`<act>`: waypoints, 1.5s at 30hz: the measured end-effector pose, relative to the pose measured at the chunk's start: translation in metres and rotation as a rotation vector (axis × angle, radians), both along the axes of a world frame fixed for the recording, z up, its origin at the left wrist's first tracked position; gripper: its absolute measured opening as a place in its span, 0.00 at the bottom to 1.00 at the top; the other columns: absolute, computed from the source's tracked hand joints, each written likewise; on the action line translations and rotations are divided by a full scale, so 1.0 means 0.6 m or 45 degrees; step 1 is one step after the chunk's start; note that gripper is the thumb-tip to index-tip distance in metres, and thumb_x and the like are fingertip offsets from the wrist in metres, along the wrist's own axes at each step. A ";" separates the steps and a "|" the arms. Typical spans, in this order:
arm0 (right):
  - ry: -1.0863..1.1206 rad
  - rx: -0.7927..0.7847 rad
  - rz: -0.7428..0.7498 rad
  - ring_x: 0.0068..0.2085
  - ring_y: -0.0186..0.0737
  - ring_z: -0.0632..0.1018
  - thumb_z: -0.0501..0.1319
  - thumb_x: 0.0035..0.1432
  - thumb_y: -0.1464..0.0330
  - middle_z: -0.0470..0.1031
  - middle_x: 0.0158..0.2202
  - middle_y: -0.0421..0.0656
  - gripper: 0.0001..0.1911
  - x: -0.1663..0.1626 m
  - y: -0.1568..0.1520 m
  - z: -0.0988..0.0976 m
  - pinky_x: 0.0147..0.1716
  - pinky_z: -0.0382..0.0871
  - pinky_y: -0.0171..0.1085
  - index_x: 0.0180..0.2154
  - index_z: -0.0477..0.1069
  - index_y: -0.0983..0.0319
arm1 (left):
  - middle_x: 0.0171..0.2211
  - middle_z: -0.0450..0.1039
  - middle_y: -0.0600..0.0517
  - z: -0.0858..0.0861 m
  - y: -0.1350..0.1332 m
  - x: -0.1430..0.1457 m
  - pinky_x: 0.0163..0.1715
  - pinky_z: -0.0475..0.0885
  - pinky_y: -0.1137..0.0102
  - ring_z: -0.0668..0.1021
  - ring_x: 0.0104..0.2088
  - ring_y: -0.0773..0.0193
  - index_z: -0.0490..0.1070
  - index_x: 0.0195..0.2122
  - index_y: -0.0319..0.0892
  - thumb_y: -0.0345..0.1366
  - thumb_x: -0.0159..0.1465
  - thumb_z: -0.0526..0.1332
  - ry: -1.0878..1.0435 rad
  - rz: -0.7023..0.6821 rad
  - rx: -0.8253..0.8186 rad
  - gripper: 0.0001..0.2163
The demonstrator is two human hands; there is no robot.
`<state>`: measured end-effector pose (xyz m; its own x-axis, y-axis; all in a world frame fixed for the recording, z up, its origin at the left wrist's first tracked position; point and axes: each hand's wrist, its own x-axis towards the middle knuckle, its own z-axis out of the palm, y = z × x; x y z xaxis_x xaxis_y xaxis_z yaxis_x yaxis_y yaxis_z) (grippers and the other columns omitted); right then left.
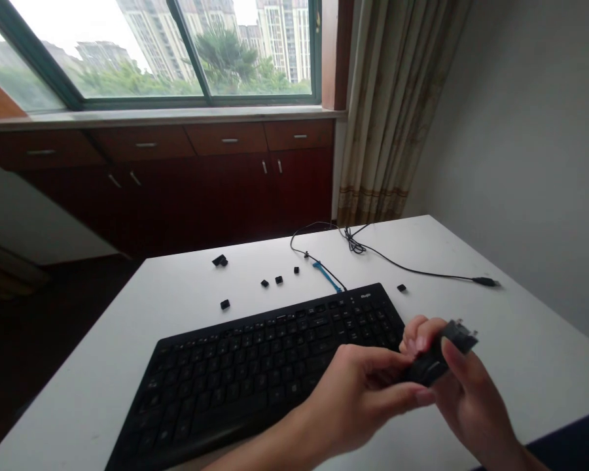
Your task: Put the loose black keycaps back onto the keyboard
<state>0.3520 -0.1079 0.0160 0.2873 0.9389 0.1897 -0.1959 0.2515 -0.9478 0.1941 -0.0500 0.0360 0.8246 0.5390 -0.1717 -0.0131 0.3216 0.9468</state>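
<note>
A black keyboard [255, 366] lies on a white table [520, 340]. Both my hands meet over its right end. My right hand [464, 392] is closed round a long black keycap [442, 356], its clips pointing up and right. My left hand [368, 392] pinches the keycap's lower end with thumb and fingers. Several small black keycaps [277, 280] lie loose on the table beyond the keyboard, and one [401, 288] sits off its far right corner.
The keyboard's black cable [412, 268] loops across the far table to a USB plug [485, 282], with a blue tie [326, 275] on it. Dark wooden cabinets [201, 176] under a window stand behind, a curtain [397, 111] at right.
</note>
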 end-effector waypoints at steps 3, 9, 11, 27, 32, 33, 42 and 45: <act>-0.102 -0.031 -0.030 0.35 0.41 0.70 0.53 0.68 0.61 0.64 0.33 0.43 0.12 0.010 -0.005 -0.011 0.31 0.72 0.37 0.34 0.69 0.56 | 0.26 0.71 0.51 -0.008 -0.003 0.012 0.30 0.67 0.73 0.72 0.27 0.68 0.82 0.42 0.37 0.50 0.61 0.67 0.020 0.043 -0.021 0.19; -0.150 -0.015 -0.059 0.31 0.43 0.73 0.49 0.69 0.57 0.67 0.35 0.46 0.15 0.033 -0.003 -0.025 0.23 0.72 0.37 0.42 0.71 0.56 | 0.29 0.75 0.48 -0.015 -0.004 0.034 0.30 0.71 0.72 0.77 0.28 0.66 0.80 0.44 0.37 0.49 0.61 0.67 0.011 0.198 -0.033 0.20; -0.099 -0.051 0.012 0.30 0.44 0.74 0.46 0.69 0.56 0.70 0.35 0.47 0.19 0.045 0.001 -0.024 0.23 0.74 0.39 0.44 0.72 0.56 | 0.29 0.75 0.48 -0.012 -0.001 0.038 0.30 0.71 0.72 0.77 0.27 0.66 0.80 0.45 0.37 0.49 0.62 0.66 -0.001 0.203 -0.034 0.20; -0.338 -0.102 -0.061 0.40 0.43 0.83 0.68 0.58 0.64 0.83 0.39 0.42 0.11 0.084 0.016 -0.018 0.39 0.79 0.34 0.44 0.79 0.53 | 0.40 0.77 0.48 -0.002 0.021 0.047 0.30 0.70 0.72 0.75 0.32 0.66 0.80 0.46 0.46 0.44 0.64 0.66 0.170 0.338 0.612 0.12; -0.656 -0.021 -0.061 0.39 0.42 0.81 0.68 0.57 0.65 0.79 0.38 0.42 0.09 0.092 0.019 0.005 0.37 0.78 0.33 0.41 0.76 0.55 | 0.41 0.77 0.48 -0.005 0.030 0.047 0.39 0.72 0.69 0.77 0.38 0.62 0.79 0.44 0.44 0.38 0.62 0.68 0.129 0.397 0.797 0.10; -0.726 -0.002 -0.030 0.40 0.42 0.80 0.68 0.58 0.65 0.77 0.39 0.43 0.08 0.094 0.019 0.011 0.38 0.78 0.34 0.41 0.75 0.56 | 0.41 0.77 0.48 -0.005 0.032 0.046 0.39 0.73 0.69 0.76 0.38 0.62 0.79 0.43 0.43 0.38 0.61 0.68 0.126 0.394 0.804 0.10; -0.449 -0.040 0.148 0.37 0.40 0.76 0.51 0.71 0.65 0.73 0.35 0.42 0.07 0.091 0.033 0.036 0.40 0.73 0.39 0.43 0.66 0.55 | 0.38 0.78 0.48 0.018 0.043 0.038 0.39 0.74 0.68 0.79 0.38 0.62 0.71 0.42 0.39 0.46 0.66 0.63 0.127 0.299 0.362 0.14; -0.136 0.060 0.092 0.34 0.40 0.74 0.50 0.71 0.63 0.67 0.28 0.39 0.08 0.098 0.062 0.040 0.41 0.73 0.41 0.41 0.67 0.55 | 0.42 0.77 0.48 0.025 0.050 0.025 0.39 0.75 0.68 0.78 0.40 0.62 0.68 0.47 0.41 0.45 0.65 0.64 0.196 0.245 0.334 0.16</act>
